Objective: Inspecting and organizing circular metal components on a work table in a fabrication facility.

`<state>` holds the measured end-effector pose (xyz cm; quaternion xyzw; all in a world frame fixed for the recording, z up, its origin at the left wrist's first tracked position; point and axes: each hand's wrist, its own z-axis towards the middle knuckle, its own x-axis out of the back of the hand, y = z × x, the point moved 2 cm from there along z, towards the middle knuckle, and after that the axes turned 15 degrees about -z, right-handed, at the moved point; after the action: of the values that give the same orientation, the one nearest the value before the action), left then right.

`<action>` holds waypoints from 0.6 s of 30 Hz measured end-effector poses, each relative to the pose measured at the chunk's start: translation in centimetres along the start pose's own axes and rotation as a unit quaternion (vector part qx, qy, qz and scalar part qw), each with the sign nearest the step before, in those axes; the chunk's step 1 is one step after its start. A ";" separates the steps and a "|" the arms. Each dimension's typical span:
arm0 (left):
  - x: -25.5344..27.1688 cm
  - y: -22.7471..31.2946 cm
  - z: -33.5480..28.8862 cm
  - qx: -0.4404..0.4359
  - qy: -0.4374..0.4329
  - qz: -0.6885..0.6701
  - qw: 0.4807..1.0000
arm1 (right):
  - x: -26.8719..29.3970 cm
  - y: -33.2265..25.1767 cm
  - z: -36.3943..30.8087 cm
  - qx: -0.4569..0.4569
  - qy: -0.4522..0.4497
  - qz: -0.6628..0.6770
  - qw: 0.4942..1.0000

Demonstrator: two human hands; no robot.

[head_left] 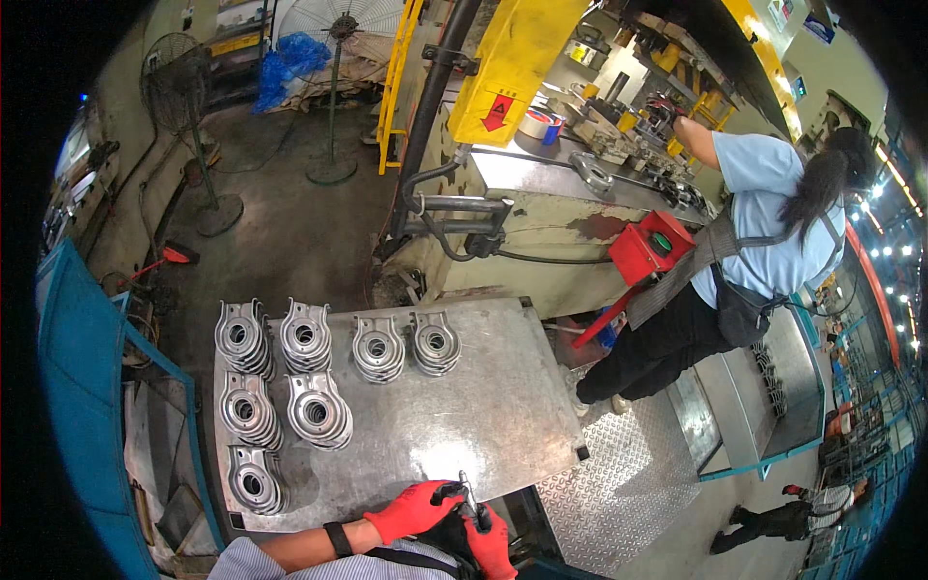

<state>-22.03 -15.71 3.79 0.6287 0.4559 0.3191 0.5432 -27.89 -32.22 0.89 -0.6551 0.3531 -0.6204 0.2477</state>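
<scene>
My left hand, in a red glove with black fingertips, is closed on one side of a small shiny metal part. In the same kind of glove, my right hand grips that part from the other side. It is seen nearly edge-on over the front edge of the steel table, so its full shape is hidden. To the left and at the back of the tabletop stand several stacks of stamped metal brackets, each with a round hole, among them a front-left stack and a back-right stack.
Beyond the table is a press with a yellow guard. A co-worker stands there beside a red control box. Blue framing borders the left; diamond-plate flooring lies right. Another person is farther off.
</scene>
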 end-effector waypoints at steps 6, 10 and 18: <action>0.1 0.3 0.2 0.012 0.001 -0.027 1.000 | 0.4 -0.6 -0.1 -0.003 -0.009 -0.028 1.000; 0.1 0.4 0.1 0.031 -0.005 -0.049 0.998 | 0.0 0.6 -0.3 -0.044 -0.091 -0.078 0.992; 0.3 -0.8 0.4 0.016 -0.046 -0.072 0.996 | 0.9 -3.7 -0.6 -0.027 -0.027 -0.045 0.998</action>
<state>-21.70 -15.62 2.89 0.6171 0.4797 0.2419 0.5750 -27.95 -30.53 4.30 -0.6930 0.3331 -0.6034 0.2114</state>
